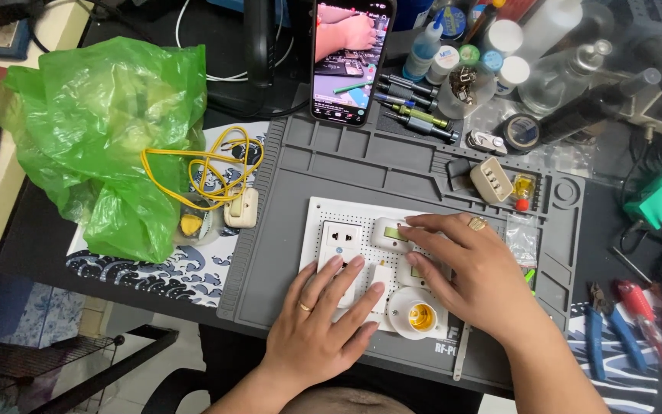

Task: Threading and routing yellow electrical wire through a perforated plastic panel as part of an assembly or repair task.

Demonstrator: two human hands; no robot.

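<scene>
Both hands rest on a white perforated board [317, 211] that lies on a grey work mat [361, 165] near the front edge of the worktop. The left hand [323, 318] lies flat with fingers spread, its grip wide and holding nothing, pressing beside a white wall socket [340, 239] mounted at the board's left side. The right hand [473, 268] reaches across the board's right half, fingertips [411, 222] touching a small white switch module [388, 234]; its grip is loose and does not close around anything.

Just in front of the right hand, a white lamp holder [419, 314] with a yellow inside sits at the board's front edge. A push from the palm could shove it, or slide the whole board towards the front edge of the worktop, since the board looks merely laid on the mat.

Open room is scarce. At the back edge stands a propped phone [350, 61], with screwdrivers [415, 107], bottles [553, 69] and a tape roll [521, 132] crowded beside it; a wide sweep of the right arm could topple them. At the left, a green plastic bag [105, 130] and a yellow wire coil [208, 172] lie close to the mat, and the wire could snag. Blue pliers [603, 330] and a red screwdriver [645, 318] lie at the front right corner, beside the right forearm.
</scene>
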